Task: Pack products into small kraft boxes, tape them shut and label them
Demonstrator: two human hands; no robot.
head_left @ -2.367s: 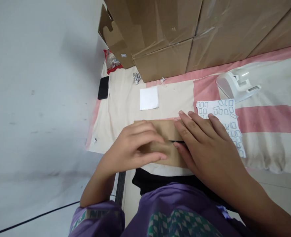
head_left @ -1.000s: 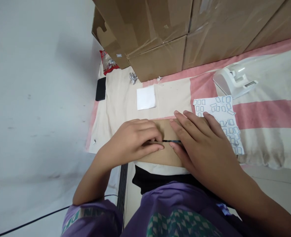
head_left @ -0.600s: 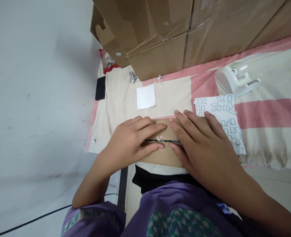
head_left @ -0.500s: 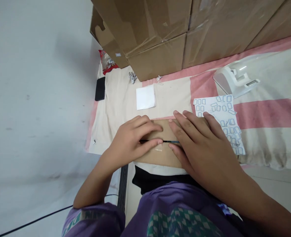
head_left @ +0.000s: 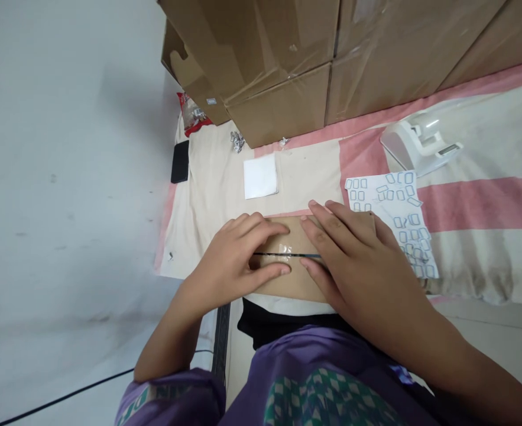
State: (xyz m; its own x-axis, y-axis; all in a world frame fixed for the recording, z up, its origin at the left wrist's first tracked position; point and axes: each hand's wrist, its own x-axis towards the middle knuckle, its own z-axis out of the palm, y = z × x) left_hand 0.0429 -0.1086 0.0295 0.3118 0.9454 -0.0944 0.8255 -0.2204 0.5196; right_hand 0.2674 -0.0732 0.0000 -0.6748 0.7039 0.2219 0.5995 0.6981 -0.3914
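Note:
A small flat cardboard box (head_left: 296, 284) lies in front of me at the bed's near edge, with a narrow dark gap running across its top between two flaps. One short piece of clear tape (head_left: 286, 249) bridges that gap near its middle. On the left part of the box rests my left hand (head_left: 232, 254), thumb on the near flap and bent fingers on the far one, spread apart. My right hand (head_left: 362, 260) lies over the right part, fingers stretched out and its thumb on the near side of the gap.
Large taped cartons (head_left: 282, 106) stand at the back. A white tape dispenser (head_left: 422, 142) and a sheet with small blue-outlined labels (head_left: 385, 198) are to the right. White folded paper (head_left: 261, 176), a black phone (head_left: 180, 161) and a red packet (head_left: 193, 115) lie further left, beside the wall.
My left thumb and fingers have shifted slightly off the seam, uncovering the tape across it. The dark gap looks narrower at the middle. My right hand stays almost in place.

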